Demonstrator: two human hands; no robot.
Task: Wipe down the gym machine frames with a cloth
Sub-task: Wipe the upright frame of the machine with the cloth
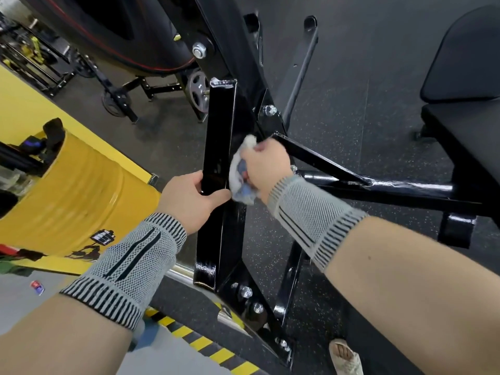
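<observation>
At far left I see a ribbed yellow metal drum (81, 185). My left hand (189, 197) grips the glossy black steel frame post (217, 147), fingers curled round its edge. Just right of it, my right hand (266, 167) clutches a crumpled white cloth (239, 171) against the post's side.

Left hand (189, 197) gripping the black frame post (219, 136), thumb hooked round its near edge. Right hand (266, 169) just beside it, clutching a bunched white cloth (242, 171), pressing it against the post's side.
</observation>
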